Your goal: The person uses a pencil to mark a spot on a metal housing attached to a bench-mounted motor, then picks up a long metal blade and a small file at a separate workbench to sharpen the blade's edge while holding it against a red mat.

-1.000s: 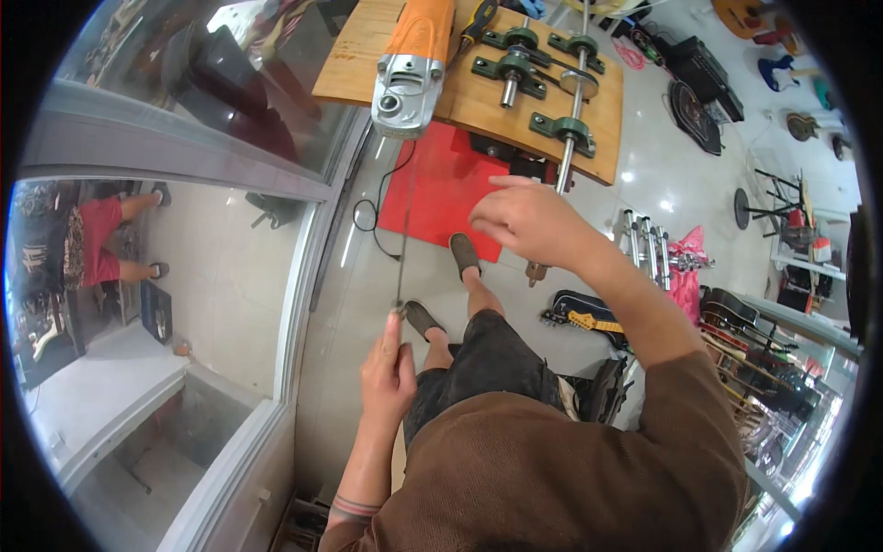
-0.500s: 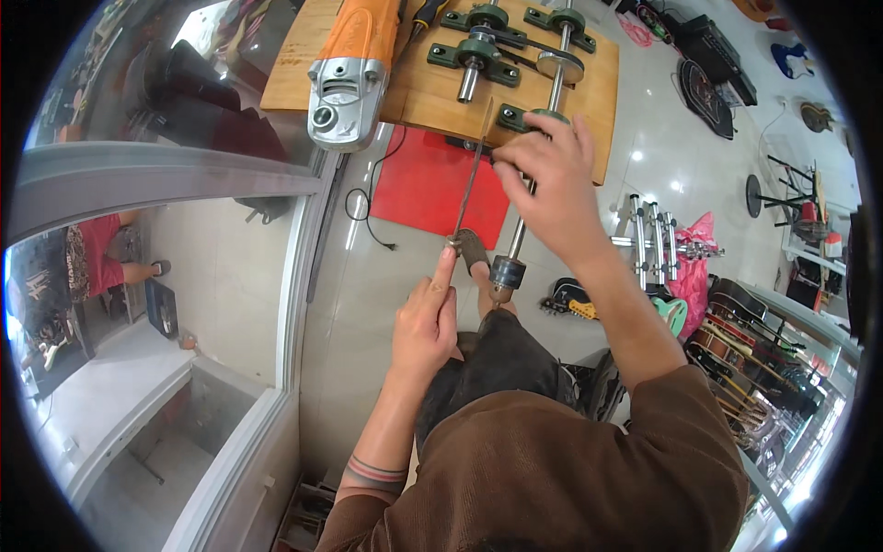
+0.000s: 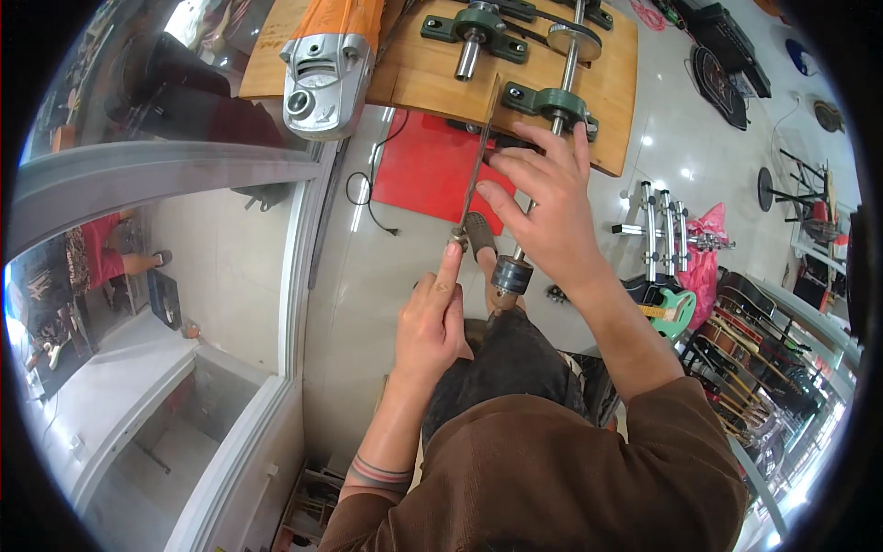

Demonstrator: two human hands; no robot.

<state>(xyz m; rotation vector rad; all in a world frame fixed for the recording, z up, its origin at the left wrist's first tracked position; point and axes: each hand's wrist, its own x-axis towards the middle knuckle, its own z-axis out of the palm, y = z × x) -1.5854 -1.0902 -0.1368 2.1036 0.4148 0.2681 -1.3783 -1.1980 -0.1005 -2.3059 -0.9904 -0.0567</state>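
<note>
The index finger of my left hand point(image 3: 430, 322) is stretched out, its tip against the nut-like lower end of a thin metal rod point(image 3: 477, 170). Its other fingers are curled in. The rod slants up toward the wooden bench's front edge. My right hand point(image 3: 552, 198) is open over a steel shaft point(image 3: 560, 129), fingers spread and fingertips close to the rod; whether they touch it I cannot tell. At the shaft's near end sits a drill chuck point(image 3: 511, 276). A green bearing block point(image 3: 555, 103) carries the shaft, and a pulley point(image 3: 575, 41) is farther along it.
The wooden bench point(image 3: 418, 83) bears another bearing block point(image 3: 474, 37) with a short shaft, and an orange and silver power tool point(image 3: 329, 83). Below lies a red sheet point(image 3: 418, 175) beside a black cable point(image 3: 368, 198). A glass partition point(image 3: 299, 248) runs along my left; guitars point(image 3: 736, 359) stand right.
The bench has shifted up in the picture. My right hand's fingers have spread and sit farther back from the bearing block. My left fingertip stays at the rod's end.
</note>
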